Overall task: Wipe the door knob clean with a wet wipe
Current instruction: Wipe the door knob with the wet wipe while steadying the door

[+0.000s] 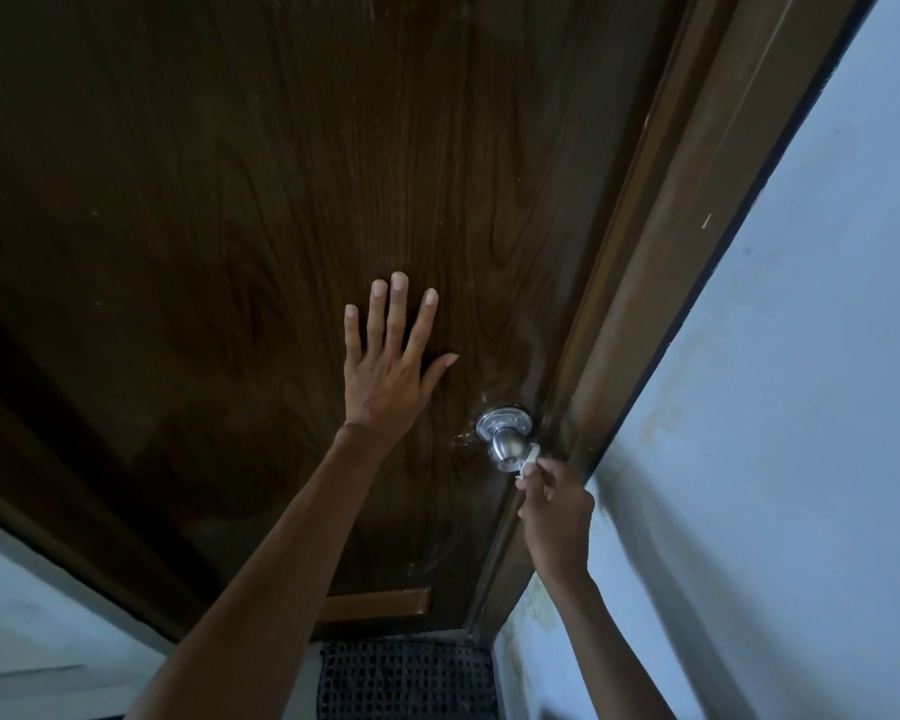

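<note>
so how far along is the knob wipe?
Done: the wipe is out and at the knob. In hand: the right hand pinches it against the knob's right side, with the left hand flat on the door. Left: cannot tell how much is wiped; the knob's face and the plate behind it are uncovered.

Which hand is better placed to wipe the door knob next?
Right. The right hand pinches the wet wipe at the side of the door knob. The left hand lies flat on the door, up and left of the knob, holding nothing.
</note>
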